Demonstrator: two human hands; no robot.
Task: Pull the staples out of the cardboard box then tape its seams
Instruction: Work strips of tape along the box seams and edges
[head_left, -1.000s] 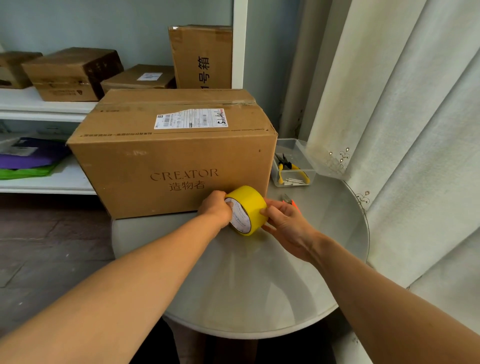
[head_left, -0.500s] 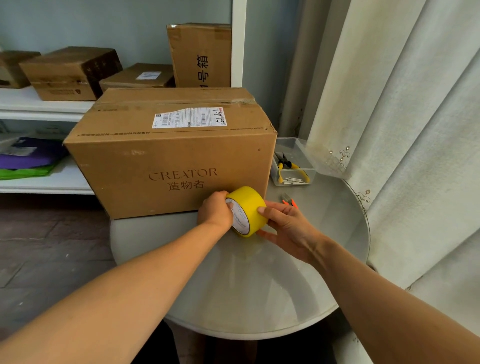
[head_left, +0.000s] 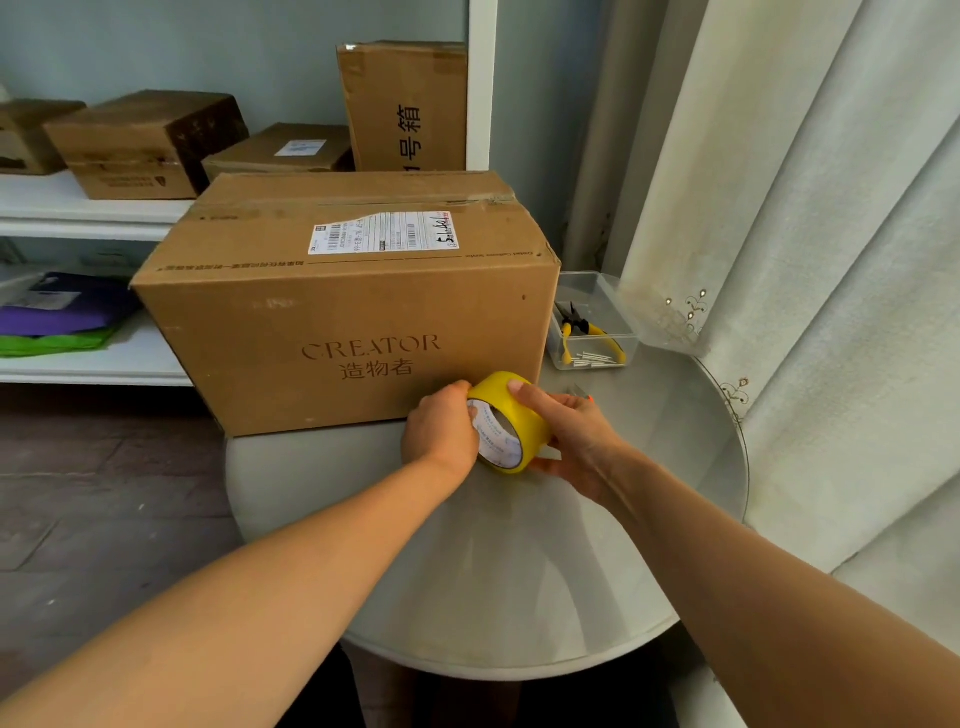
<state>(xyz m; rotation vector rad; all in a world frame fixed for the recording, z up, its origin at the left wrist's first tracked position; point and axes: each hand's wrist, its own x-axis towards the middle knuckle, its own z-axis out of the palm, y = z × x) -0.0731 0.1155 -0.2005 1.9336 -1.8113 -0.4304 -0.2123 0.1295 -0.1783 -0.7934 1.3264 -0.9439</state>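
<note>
Brown cardboard box (head_left: 343, 312) closed, upright on round table; yellow tape roll (head_left: 511, 423) on edge, just before box's front lower right corner.

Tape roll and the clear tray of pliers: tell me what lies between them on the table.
In the head view, between the tape roll and the tray, a small orange-tipped tool lies on the table, partly hidden behind the right hand.

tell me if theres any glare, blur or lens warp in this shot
Head view: soft glare sheens the round table; wide-angle warp bends the curtain and shelf edges; both forearms look stretched near the frame's bottom; the cardboard box print and yellow tape roll stay fairly sharp.
</note>
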